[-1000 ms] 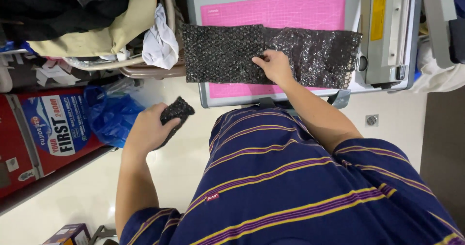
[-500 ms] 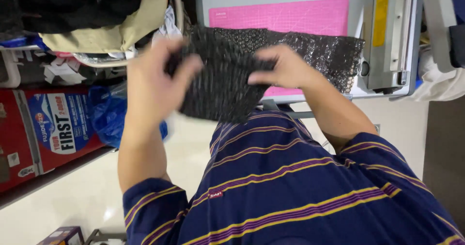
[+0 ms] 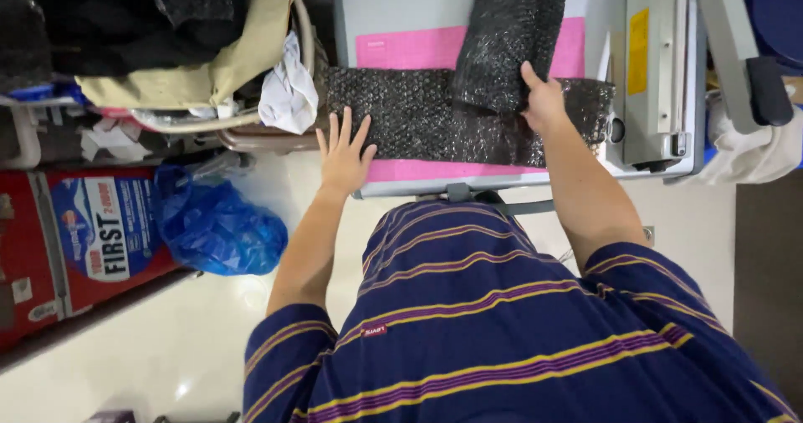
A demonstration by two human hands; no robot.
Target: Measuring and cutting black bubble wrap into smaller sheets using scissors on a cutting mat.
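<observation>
Your left hand lies flat and open, fingers spread, pressing down on the near left end of a long strip of black bubble wrap that runs crosswise over the pink cutting mat. Your right hand is closed on the lower right corner of a second, smaller piece of black bubble wrap, pinching it where it overlaps the strip; that piece stands up the mat away from you, tilted a little to the right, its far end reaching past the pink onto the grey tabletop. The thumb side of your right hand is hidden under the wrap, so exactly how the fingers close is hard to tell. The long strip reaches from the table's left edge to just beside the grey heat sealer at the right, which carries a yellow label. To the left of the table a heap of tan and black cloth hangs over a cart, with a crumpled white rag touching the table's corner. Lower down on the floor sit a blue plastic bag and, beside it, a red and blue carton. Your striped navy shirt fills the near part of the view.
</observation>
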